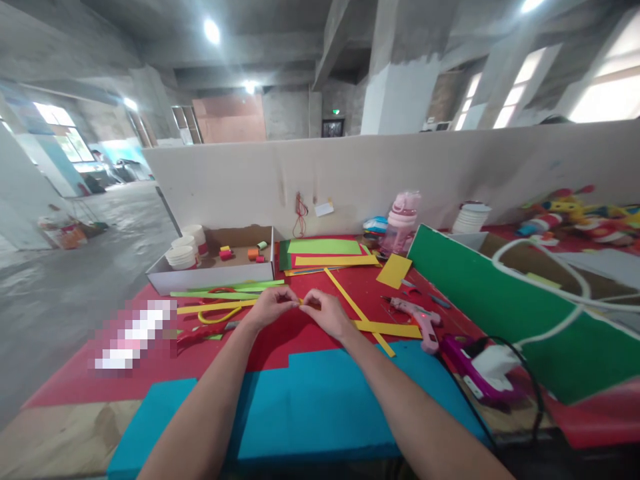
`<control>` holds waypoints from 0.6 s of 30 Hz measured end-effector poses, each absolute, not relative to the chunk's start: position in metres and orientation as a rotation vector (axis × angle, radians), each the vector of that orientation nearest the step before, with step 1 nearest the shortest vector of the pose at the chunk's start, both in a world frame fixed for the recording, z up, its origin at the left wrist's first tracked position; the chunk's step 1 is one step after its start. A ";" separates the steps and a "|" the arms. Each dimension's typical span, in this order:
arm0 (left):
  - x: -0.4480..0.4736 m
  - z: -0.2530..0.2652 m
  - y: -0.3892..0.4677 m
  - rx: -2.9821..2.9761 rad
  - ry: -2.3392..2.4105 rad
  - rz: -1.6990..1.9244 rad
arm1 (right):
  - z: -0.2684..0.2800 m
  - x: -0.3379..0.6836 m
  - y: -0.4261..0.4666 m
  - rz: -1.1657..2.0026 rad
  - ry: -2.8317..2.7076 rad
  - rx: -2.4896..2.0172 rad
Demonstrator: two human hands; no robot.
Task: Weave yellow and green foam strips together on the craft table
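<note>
Over the red tabletop, my left hand and my right hand meet fingertip to fingertip. Both are closed in a pinch on a small yellow paper piece, mostly hidden by the fingers. A yellow strip runs up to my left hand from the left; whether it joins the pinched piece I cannot tell. Scissors with a yellow handle lie left of that hand. Beyond my right hand a thin yellow strip crosses a wider yellow strip.
A pink glue gun lies at right, near a purple power strip with cables. At back left, an open box holds paper cups and small coloured rolls. A green panel stands at right; blue sheets cover the front edge.
</note>
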State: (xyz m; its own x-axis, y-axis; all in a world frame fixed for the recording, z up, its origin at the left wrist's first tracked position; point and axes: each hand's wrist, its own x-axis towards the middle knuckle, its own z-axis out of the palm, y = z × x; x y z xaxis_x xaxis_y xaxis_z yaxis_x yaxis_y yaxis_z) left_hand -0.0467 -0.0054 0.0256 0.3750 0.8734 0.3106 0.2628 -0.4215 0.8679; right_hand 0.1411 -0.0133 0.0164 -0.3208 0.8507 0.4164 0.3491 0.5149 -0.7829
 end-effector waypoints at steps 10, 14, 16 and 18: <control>-0.045 0.022 -0.002 1.952 1.049 1.123 | 0.017 0.140 -0.015 0.507 -1.931 -1.004; -0.042 0.021 -0.002 1.900 1.045 1.149 | 0.020 0.140 -0.016 0.485 -1.913 -1.034; -0.040 0.022 -0.004 1.829 1.017 1.188 | 0.020 0.140 -0.016 0.486 -1.893 -1.031; -0.039 0.024 -0.005 1.737 0.990 1.220 | 0.019 0.140 -0.015 0.494 -1.884 -1.016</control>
